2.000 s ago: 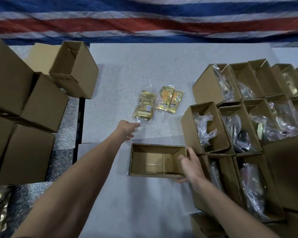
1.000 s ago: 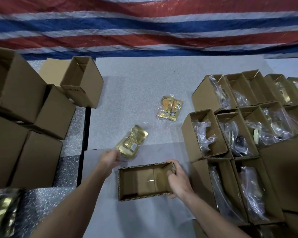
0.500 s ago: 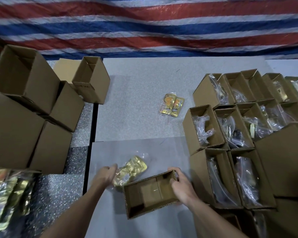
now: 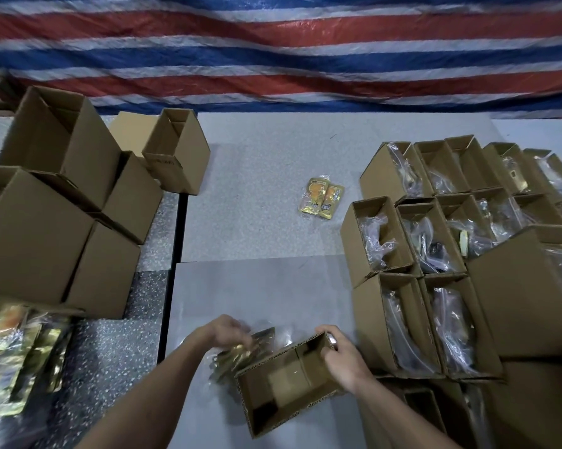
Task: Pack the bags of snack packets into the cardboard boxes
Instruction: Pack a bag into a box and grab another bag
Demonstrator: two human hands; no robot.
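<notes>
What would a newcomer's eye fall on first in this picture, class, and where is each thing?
The striped red, white and blue tarpaulin across the back. Then, near the bottom, the left hand gripping a gold bag of snack packets beside the open cardboard box held by the right hand. One bag of packets lies alone mid-table.

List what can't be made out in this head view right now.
- Bag of snack packets in the left hand: motion-blurred, print unreadable, lower part behind the open cardboard box.
- Right hand: fingertips hidden inside the box's end.
- Gold packets at lower left: blurred, cut by the frame edge.
- Packed boxes at right: contents obscured by glare on plastic.
</notes>
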